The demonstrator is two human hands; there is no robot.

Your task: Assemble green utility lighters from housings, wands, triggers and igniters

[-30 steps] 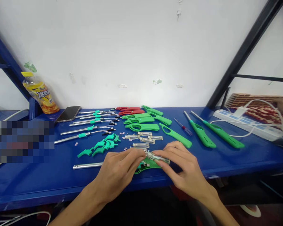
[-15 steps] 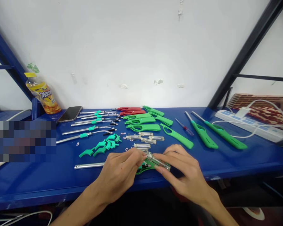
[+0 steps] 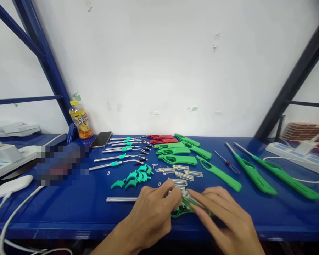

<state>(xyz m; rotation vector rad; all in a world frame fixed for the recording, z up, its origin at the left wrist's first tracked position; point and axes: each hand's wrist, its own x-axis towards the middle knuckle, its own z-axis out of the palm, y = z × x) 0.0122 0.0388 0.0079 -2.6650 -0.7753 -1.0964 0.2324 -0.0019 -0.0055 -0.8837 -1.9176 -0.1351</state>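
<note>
My right hand (image 3: 223,216) grips a clear fuel tank (image 3: 192,200) between thumb and fingers. At the tank's top end, my left hand (image 3: 158,209) has its fingers pinched; what they hold is hidden. Under both hands lies a green casing (image 3: 179,213) with a black wired part, and a metal tube (image 3: 122,199) sticks out to the left. Just beyond are several clear tanks (image 3: 187,175) and small pink pieces. Teal triggers (image 3: 133,178) are heaped to the left of them.
Metal tubes with wires (image 3: 108,165) lie at left, near a phone (image 3: 101,139) and a bottle (image 3: 81,122). Green casings (image 3: 220,173), red casings (image 3: 161,140), a screwdriver (image 3: 230,164) and two long green lighters (image 3: 255,173) lie behind and right. Power strips stand at both sides.
The camera view has turned left, so the table things appear farther right. My left fingers now cover the top end of the tank. The hand at the far right is out of view.
</note>
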